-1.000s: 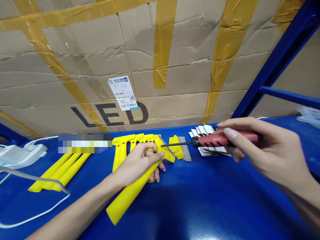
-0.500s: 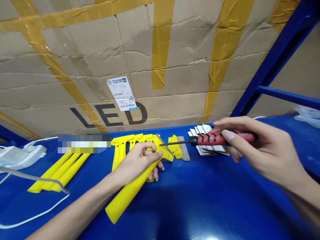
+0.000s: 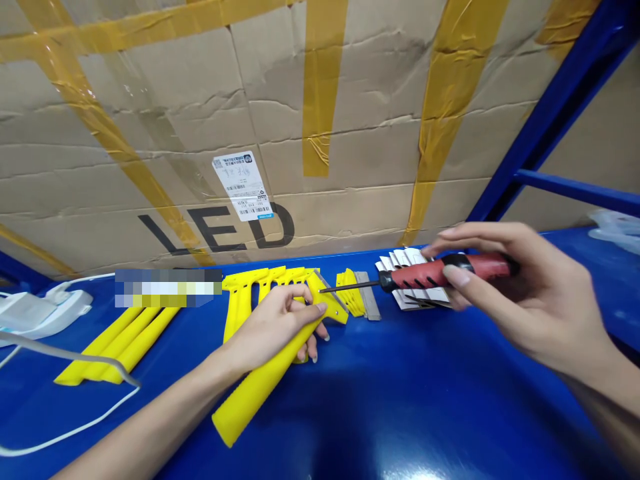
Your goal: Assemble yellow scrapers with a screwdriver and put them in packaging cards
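My left hand (image 3: 285, 320) is closed around the neck of a yellow scraper (image 3: 267, 380), whose long handle slants down to the left. A metal blade edge runs along the scraper's head, and a small screw shows near its lower corner. In my right hand (image 3: 530, 300) is a red and black screwdriver (image 3: 425, 273), held level by thumb and fingers. Its shaft points left, and the tip meets the scraper's head near the upper screw spot. Behind my left hand lie several yellow scraper handles (image 3: 239, 303) in a row, partly hidden by it.
Yellow head pieces (image 3: 353, 293) and a grey blade (image 3: 369, 297) lie beyond the scraper. White folded papers (image 3: 407, 300) sit behind the screwdriver. At left are three finished-looking scrapers (image 3: 125, 343), a white power strip (image 3: 65, 317) and cables. A large cardboard box (image 3: 370, 133) stands behind.
The screwdriver handle has turned about its axis, and my right fingers have shifted and opened slightly around it. The scraper and my left hand stay almost in place.
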The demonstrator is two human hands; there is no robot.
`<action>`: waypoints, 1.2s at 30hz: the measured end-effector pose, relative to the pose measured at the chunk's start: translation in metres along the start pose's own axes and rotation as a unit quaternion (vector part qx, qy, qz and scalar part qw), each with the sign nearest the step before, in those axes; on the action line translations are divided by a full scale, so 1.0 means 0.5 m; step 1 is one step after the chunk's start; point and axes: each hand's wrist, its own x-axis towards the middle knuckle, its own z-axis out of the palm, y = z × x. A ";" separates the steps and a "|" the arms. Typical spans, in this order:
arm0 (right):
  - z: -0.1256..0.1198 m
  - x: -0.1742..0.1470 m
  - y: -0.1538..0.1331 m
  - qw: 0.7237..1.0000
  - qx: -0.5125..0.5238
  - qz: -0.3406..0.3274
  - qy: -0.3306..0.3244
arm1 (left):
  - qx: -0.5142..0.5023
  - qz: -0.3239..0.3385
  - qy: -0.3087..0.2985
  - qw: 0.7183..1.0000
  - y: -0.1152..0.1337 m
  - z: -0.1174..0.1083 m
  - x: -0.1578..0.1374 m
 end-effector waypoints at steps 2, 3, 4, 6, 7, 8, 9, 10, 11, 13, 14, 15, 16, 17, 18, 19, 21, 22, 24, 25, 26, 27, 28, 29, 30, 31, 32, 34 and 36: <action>0.000 0.000 -0.001 0.999 0.038 -0.017 0.004 | -0.006 -0.003 -0.001 1.000 -0.004 0.001 0.000; 0.000 0.000 -0.002 0.999 0.047 -0.010 0.002 | -0.007 -0.003 -0.002 1.000 -0.006 0.001 0.000; 0.000 0.000 -0.002 0.999 0.038 0.005 0.004 | -0.007 -0.005 -0.002 1.000 -0.006 0.001 0.000; 0.000 0.000 -0.003 1.000 0.009 0.014 0.019 | -0.002 -0.008 -0.001 1.000 -0.005 0.001 0.000; 0.000 0.001 -0.004 1.000 0.007 0.000 0.024 | 0.001 -0.009 -0.001 1.000 -0.003 0.001 0.000; 0.001 0.001 -0.004 0.999 0.019 -0.016 0.023 | 0.005 -0.010 0.000 1.000 -0.001 0.001 0.000; 0.002 0.000 -0.004 0.999 0.036 -0.027 0.018 | 0.008 -0.012 0.002 1.000 0.000 0.001 0.000; 0.003 0.000 -0.005 0.998 0.048 -0.024 0.014 | 0.011 -0.015 0.004 1.000 0.002 0.001 0.000; 0.004 0.000 -0.005 0.999 0.042 -0.012 0.017 | 0.014 -0.018 0.006 1.000 0.003 0.001 0.000; 0.006 -0.001 -0.005 0.999 0.012 0.007 0.029 | 0.016 -0.026 0.008 1.000 0.002 0.002 0.000; 0.006 -0.001 -0.006 1.000 0.010 0.001 0.029 | 0.015 -0.024 0.008 1.000 0.001 0.002 0.001; 0.006 0.000 -0.006 0.999 0.018 -0.012 0.027 | 0.012 -0.021 0.008 1.000 0.000 0.002 0.001; 0.006 0.000 -0.006 0.999 0.032 -0.023 0.019 | 0.009 -0.018 0.008 1.000 -0.001 0.002 0.002; 0.005 0.001 -0.006 0.999 0.040 -0.024 0.015 | 0.008 -0.015 0.009 1.000 -0.001 0.003 0.002; 0.004 0.002 -0.006 0.999 0.032 -0.014 0.017 | 0.007 -0.014 0.009 1.000 -0.002 0.003 0.003; 0.004 0.003 -0.006 1.000 0.009 0.001 0.024 | 0.006 -0.015 0.011 1.000 -0.001 0.003 0.003; 0.001 0.004 -0.005 0.999 -0.016 0.010 0.035 | 0.005 -0.023 0.015 1.000 0.001 0.004 0.003; 0.000 0.004 -0.004 1.000 -0.008 0.002 0.030 | 0.005 -0.026 0.017 1.000 0.002 0.004 0.002; -0.002 0.004 -0.004 1.000 0.022 -0.019 0.011 | 0.009 -0.027 0.014 0.999 0.004 0.004 0.001; -0.002 0.004 -0.004 1.000 0.022 -0.015 0.006 | 0.013 -0.025 0.011 1.000 0.005 0.003 0.000; -0.002 0.003 -0.005 1.000 0.007 -0.006 0.007 | 0.017 -0.023 0.008 1.000 0.006 0.002 0.000; -0.003 0.003 -0.005 1.000 -0.009 0.003 0.011 | 0.019 -0.020 0.005 1.000 0.006 0.001 -0.001; -0.003 0.003 -0.006 1.000 -0.015 0.005 0.012 | 0.020 -0.019 0.004 1.000 0.006 0.000 0.000; -0.003 0.003 -0.006 1.000 -0.011 -0.002 0.010 | 0.020 -0.018 0.004 1.000 0.006 -0.002 0.000; -0.003 0.003 -0.007 1.000 0.000 -0.012 0.004 | 0.021 -0.018 0.003 1.000 0.005 -0.003 0.001; -0.003 0.003 -0.007 1.000 0.012 -0.018 0.000 | 0.024 -0.017 0.001 1.000 0.004 -0.004 0.001; -0.002 0.002 -0.007 1.000 0.016 -0.012 -0.002 | 0.026 -0.016 -0.002 1.000 0.002 -0.006 0.002; -0.002 0.002 -0.008 1.000 -0.003 0.019 0.012 | 0.032 -0.015 -0.008 0.999 0.000 -0.007 0.003; -0.002 0.001 -0.006 0.999 -0.016 0.031 0.030 | 0.034 -0.014 -0.011 0.999 -0.002 -0.007 0.002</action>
